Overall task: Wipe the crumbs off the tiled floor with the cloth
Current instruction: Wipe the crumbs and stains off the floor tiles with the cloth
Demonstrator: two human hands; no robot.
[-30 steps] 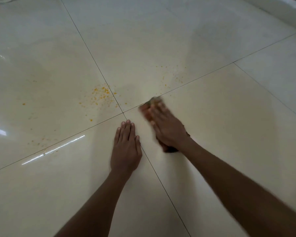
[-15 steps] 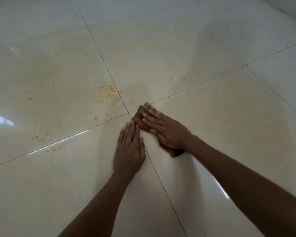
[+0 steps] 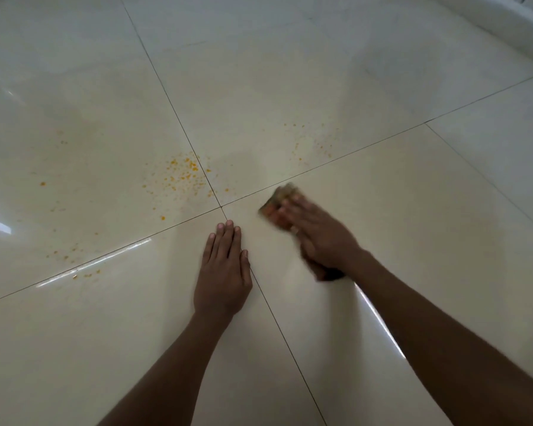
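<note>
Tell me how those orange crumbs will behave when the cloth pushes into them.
The orange crumbs are tiny loose specks, so probably light and apt to scatter. The tiled floor looks glossy, so they likely slide easily. The cloth under the right hand may miss some.

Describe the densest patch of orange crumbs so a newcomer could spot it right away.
Start where the four tiles meet, just beyond the left hand. The densest patch of orange crumbs lies up and left of that cross, hugging the grout line. It is thicker and brighter than the faint scatters elsewhere.
</note>
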